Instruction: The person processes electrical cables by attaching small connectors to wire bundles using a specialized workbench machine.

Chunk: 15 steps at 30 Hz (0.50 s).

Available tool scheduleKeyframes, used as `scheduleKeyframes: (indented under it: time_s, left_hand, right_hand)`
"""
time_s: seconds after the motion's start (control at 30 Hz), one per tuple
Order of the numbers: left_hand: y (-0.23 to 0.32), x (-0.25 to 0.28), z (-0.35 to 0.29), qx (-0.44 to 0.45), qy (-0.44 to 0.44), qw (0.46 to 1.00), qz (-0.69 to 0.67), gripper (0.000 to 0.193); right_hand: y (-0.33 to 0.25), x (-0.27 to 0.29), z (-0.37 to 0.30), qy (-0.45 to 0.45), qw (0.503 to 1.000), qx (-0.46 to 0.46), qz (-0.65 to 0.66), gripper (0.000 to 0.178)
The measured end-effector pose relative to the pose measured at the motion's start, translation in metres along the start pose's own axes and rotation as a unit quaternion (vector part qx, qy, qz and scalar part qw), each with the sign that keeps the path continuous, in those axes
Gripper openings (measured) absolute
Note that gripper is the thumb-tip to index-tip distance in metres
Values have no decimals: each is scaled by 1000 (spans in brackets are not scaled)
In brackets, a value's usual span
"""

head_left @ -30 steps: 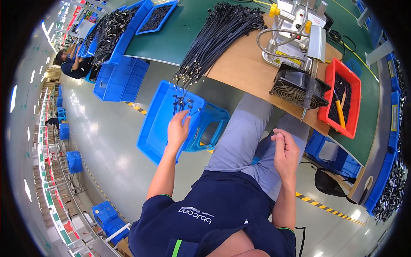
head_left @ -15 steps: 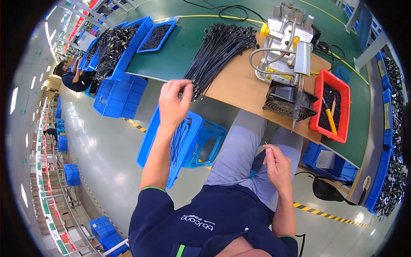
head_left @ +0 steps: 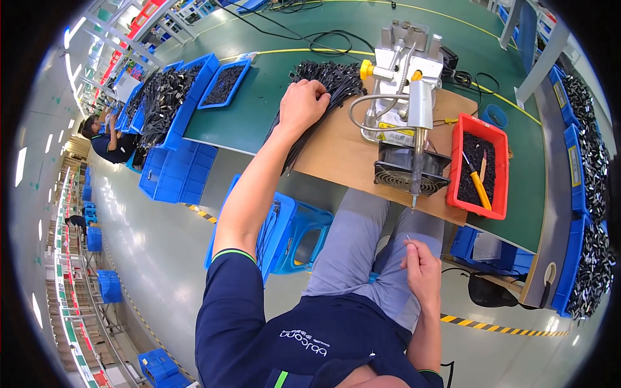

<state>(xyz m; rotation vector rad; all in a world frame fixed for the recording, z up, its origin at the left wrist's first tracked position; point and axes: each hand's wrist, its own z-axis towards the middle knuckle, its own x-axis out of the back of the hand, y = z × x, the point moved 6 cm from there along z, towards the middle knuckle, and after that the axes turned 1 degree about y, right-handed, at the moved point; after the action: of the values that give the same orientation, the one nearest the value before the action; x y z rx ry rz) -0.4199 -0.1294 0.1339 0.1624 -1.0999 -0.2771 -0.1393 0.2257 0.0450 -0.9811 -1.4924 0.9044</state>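
My left hand [head_left: 303,107] reaches over a thick bundle of black cables [head_left: 341,79] on the bench. Its fingers are curled in against the cables, and their tips are hidden, so what they grip cannot be seen. Lower, above my right thigh, my right hand [head_left: 424,273] pinches a thin silvery wire [head_left: 408,238] whose end sticks up past the fingertips. Between the hands and the far side stands a bench soldering machine [head_left: 396,84], its iron [head_left: 418,152] pointing down at the bench edge. A black fan [head_left: 396,176] sits beside the iron.
A red bin [head_left: 501,171] of small black parts holds a yellow-handled tool [head_left: 480,189]. Blue trays [head_left: 228,81] of black parts stand left; more blue bins [head_left: 576,139] line the right. A blue stool [head_left: 303,242] bears a blue tray [head_left: 278,226]. A co-worker [head_left: 113,142] sits far left.
My left hand has moved away from the cables' near ends, forward and right over the bundle. My right hand still pinches the wire, slightly lower in view. The view has shifted a little.
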Motion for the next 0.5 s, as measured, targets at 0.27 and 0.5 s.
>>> scheduleKeyframes:
  time_s: [0.27,0.5]
  left_hand:
    - [-4,-6,13,82,-51,995,-4,25]
    - [-17,-2,16,138,-107,983,-58,31]
  right_hand:
    - [6,3,2,10,1000,6,11,26]
    - [4,1,0,14,999,23,33,26]
